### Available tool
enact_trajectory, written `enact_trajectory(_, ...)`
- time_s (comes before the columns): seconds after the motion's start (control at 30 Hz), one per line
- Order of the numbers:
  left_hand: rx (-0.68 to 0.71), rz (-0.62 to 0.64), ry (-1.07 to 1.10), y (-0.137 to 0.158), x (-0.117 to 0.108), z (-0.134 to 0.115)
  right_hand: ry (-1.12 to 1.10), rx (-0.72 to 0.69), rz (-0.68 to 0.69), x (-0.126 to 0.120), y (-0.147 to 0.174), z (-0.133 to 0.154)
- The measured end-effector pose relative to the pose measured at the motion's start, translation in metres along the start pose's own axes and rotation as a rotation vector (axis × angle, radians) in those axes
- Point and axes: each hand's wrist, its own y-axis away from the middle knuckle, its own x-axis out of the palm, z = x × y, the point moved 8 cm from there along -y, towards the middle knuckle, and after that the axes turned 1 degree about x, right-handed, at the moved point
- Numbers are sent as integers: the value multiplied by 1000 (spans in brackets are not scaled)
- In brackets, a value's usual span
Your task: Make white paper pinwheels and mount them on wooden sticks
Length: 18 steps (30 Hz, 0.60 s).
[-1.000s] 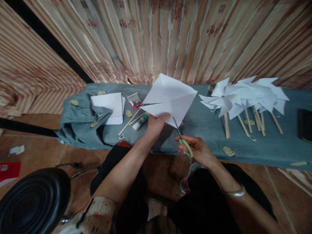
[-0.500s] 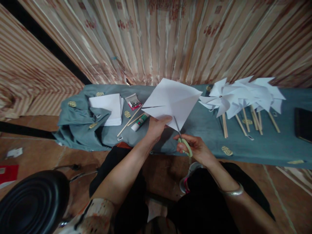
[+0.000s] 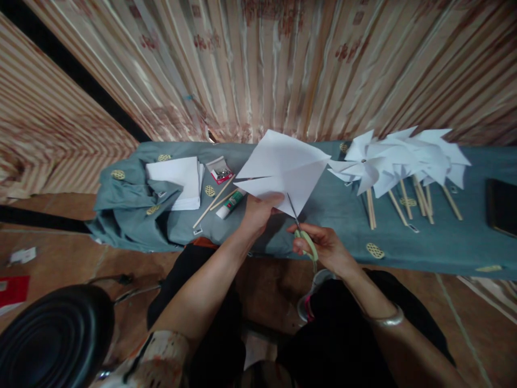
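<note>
A square white sheet of paper (image 3: 288, 156) is held up over the table, turned with one corner towards me. My left hand (image 3: 260, 211) pinches its lower left edge, thumb on top. A slit runs inwards from the paper's left corner. My right hand (image 3: 317, 242) grips green-handled scissors (image 3: 307, 243), whose blades lie at the paper's near corner, pointing towards its middle. To the left lie a glue stick (image 3: 230, 206), thin wooden sticks (image 3: 213, 201) and an open small box of metal pins (image 3: 220, 170).
Several white paper pinwheels (image 3: 365, 164) on wooden sticks lie at the right on the green tablecloth (image 3: 323, 240). A stack of white paper (image 3: 177, 180) sits left. A dark device (image 3: 502, 207) is at the right edge. A black round stool (image 3: 56, 334) stands at lower left.
Hardly anything differs. The view has shifted slightly, and the paper, hands and scissors keep nearly the same positions.
</note>
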Motion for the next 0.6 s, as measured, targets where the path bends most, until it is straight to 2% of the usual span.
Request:
enact_trajectory(0.2,-3,24,54,1,3,1,-18,25,-15,0,0,-1)
enact_trajectory(0.6,-46,57,29,5,6,7,-42,25,-49,-3,-2,0)
